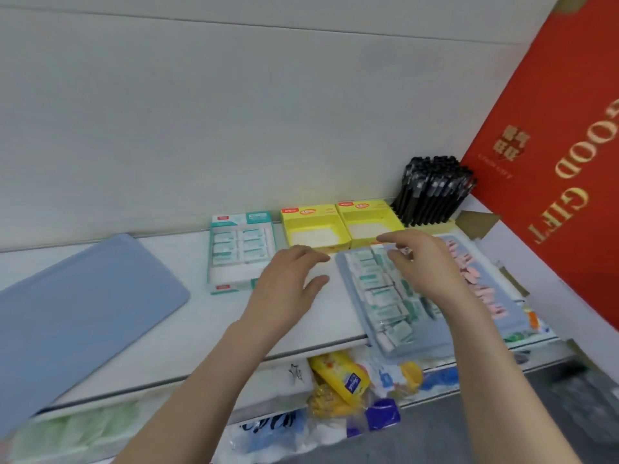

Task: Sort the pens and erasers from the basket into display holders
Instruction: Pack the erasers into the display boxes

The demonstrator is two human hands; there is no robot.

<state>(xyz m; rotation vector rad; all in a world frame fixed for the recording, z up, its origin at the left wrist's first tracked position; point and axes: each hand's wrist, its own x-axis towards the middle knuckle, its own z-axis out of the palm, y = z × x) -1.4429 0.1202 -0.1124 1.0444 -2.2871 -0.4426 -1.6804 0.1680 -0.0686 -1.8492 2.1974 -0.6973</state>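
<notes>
A: Entry. Erasers (378, 296), wrapped, teal and white, lie in loose rows in the basket (422, 346), right under the right hand (425, 262).

B: Hand states?

A: Right hand hovers over the far rows, fingers bent down toward them. Blur hides the fingertips, so I cannot tell whether it pinches one. Left hand (284, 286) is spread and relaxed, holds nothing, low over bare shelf (187, 329) just left of the basket.

B: Holders?

A: Teal box (241, 249) just left of the left hand, part filled with the same erasers. Two yellow boxes (313, 226) just beyond both hands, showing pale bottoms. Pens (432, 192) stand packed in a holder beyond the right hand.

B: Risks?

A: Three, all judgement. One: the basket's near end seems to overhang the shelf's front edge; pressing there, or dragging it closer, could tip it off. Two: wrappers look slick and the rows are crowded, so a grab at several may shed some onto the shelf or over the edge. Three: teal erasers could land in a yellow box if the right hand takes the nearest holder instead of crossing to the teal one.

B: The pens?

A: A wide reach past the yellow boxes could knock them.
</notes>
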